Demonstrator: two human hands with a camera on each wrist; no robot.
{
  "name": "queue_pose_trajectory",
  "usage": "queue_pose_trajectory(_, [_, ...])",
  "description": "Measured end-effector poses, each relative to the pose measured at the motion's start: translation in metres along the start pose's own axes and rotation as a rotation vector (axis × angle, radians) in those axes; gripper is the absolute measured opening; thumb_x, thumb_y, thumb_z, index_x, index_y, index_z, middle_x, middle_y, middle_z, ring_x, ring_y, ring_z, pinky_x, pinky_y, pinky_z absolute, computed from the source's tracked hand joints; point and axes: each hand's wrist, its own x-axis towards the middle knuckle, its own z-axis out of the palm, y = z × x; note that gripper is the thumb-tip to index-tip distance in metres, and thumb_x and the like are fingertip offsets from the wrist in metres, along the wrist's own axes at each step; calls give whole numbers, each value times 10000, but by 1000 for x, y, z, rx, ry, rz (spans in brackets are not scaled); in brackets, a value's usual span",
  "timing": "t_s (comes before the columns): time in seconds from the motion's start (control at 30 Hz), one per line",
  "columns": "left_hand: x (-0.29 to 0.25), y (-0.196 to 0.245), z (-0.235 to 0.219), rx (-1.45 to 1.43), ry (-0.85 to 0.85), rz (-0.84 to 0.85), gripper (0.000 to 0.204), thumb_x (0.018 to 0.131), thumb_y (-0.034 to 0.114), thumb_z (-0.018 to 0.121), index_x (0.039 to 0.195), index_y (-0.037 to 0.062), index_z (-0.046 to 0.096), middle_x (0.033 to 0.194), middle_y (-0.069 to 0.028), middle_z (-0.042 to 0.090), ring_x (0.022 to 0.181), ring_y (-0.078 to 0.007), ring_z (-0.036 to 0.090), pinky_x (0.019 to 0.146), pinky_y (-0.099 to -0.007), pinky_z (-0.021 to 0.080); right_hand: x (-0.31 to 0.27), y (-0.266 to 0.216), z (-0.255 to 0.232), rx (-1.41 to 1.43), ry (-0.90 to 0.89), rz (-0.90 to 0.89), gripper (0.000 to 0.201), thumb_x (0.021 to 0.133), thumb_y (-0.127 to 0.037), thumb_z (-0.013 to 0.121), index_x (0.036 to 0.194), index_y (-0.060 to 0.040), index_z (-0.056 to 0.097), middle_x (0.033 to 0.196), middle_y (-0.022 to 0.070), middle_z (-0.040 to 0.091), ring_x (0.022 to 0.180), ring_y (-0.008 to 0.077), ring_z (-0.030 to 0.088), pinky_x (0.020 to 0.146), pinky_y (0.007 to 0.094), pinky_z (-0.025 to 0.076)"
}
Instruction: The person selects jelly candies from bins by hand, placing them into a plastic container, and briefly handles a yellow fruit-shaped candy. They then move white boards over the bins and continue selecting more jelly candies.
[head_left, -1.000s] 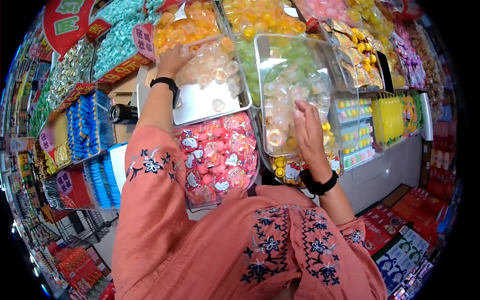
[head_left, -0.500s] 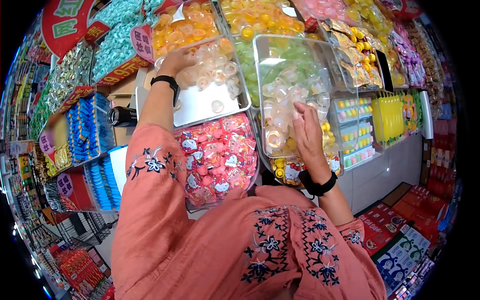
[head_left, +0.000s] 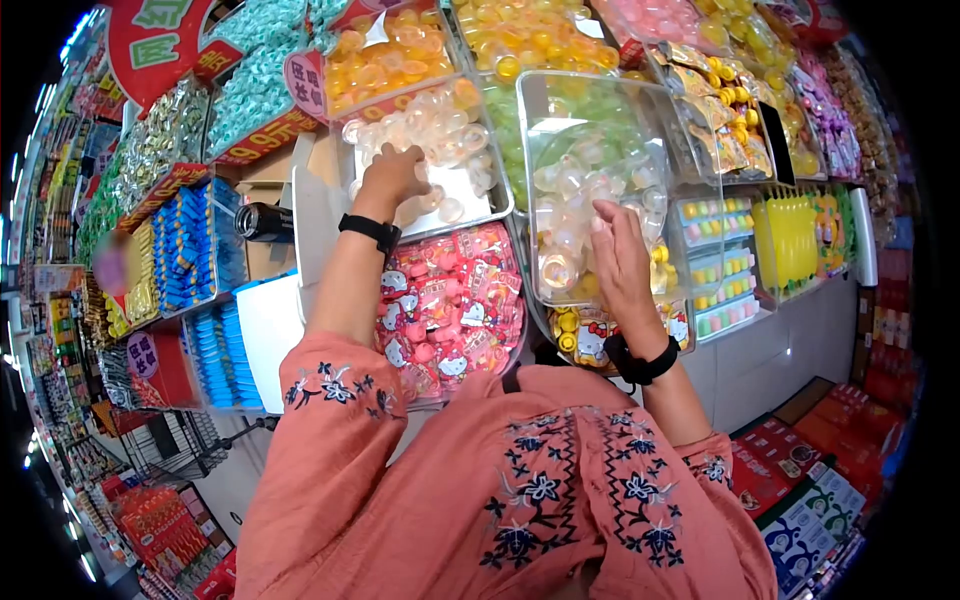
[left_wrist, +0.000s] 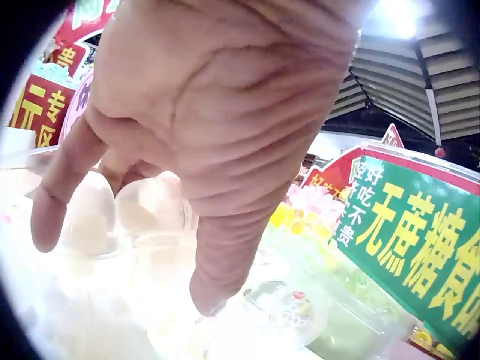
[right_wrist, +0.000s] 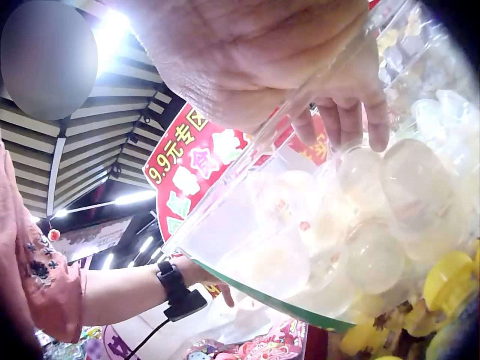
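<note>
My left hand is over the tray of whitish jelly cups, its fingers spread and bent downward. In the left wrist view the left hand has its fingers down among pale cups; whether it touches them cannot be told. My right hand lies in the near part of a clear box with clear-white cups. Seen from the right wrist, the right hand reaches past the box's wall, fingers loosely extended at the cups; the thumb is hidden.
Pink packets lie in a bin nearest the body. Orange cups and green cups fill neighbouring trays. A dark bottle lies at the left, and trays of pastel sweets stand at the right.
My left hand has moved from the tray's far left edge toward the body and rightward, nearer the white bare part. My right hand has stayed in the clear box. The head view has shifted slightly.
</note>
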Motion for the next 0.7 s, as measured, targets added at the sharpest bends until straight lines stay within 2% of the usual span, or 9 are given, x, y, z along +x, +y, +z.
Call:
queue_pose_trajectory(0.17, [-20, -11, 0, -44, -8, -45, 563, 707, 328, 813, 1222, 200, 627, 1214, -226, 578, 1071, -400, 625, 909, -447, 522, 0, -2, -1, 3, 4, -15, 303, 1013, -176, 515, 1236, 25, 552, 1191, 208, 580, 1112, 379, 573, 975, 404, 444])
queue_pose_trajectory(0.33, [-31, -15, 3, -151, 19, -30, 562, 714, 344, 810, 1214, 162, 629, 1120, -246, 619, 1061, -396, 630, 907, -434, 511, -2, -1, 0, 40, 8, -9, 305, 1009, -178, 517, 1243, 14, 558, 1202, 204, 581, 1123, 374, 575, 976, 401, 446])
queue_pose_trajectory(0.43, [-28, -17, 6, -100, 7, 0, 521, 714, 335, 809, 1170, 143, 646, 1121, -242, 634, 1045, -403, 635, 894, -435, 512, -2, 2, 1, 23, 8, -10, 310, 1005, -177, 520, 1252, 6, 558, 1208, 202, 582, 1130, 369, 576, 976, 400, 446])
queue_pose_trajectory(0.53, [-29, -13, 1, -41, -102, 50, 472, 710, 332, 791, 1125, 140, 674, 1108, -222, 658, 1019, -377, 652, 874, -421, 522, -3, 3, 2, 20, 16, -22, 317, 1002, -180, 523, 1257, 7, 554, 1206, 201, 581, 1129, 367, 577, 974, 400, 448])
queue_pose_trajectory(0.63, [-25, -11, -7, -118, -203, 59, 431, 694, 298, 803, 1064, 111, 685, 1028, -189, 700, 971, -354, 669, 845, -402, 526, -3, 2, 1, 30, 17, -27, 323, 999, -180, 526, 1260, 10, 549, 1197, 202, 581, 1118, 367, 579, 963, 399, 453])
queue_pose_trajectory(0.7, [-32, -5, -16, -207, -193, 13, 423, 686, 275, 809, 1048, 100, 679, 983, -175, 709, 934, -325, 676, 836, -382, 523, -3, 4, 0, 31, 21, -35, 326, 1000, -184, 529, 1260, 12, 547, 1190, 202, 580, 1106, 366, 581, 951, 397, 458])
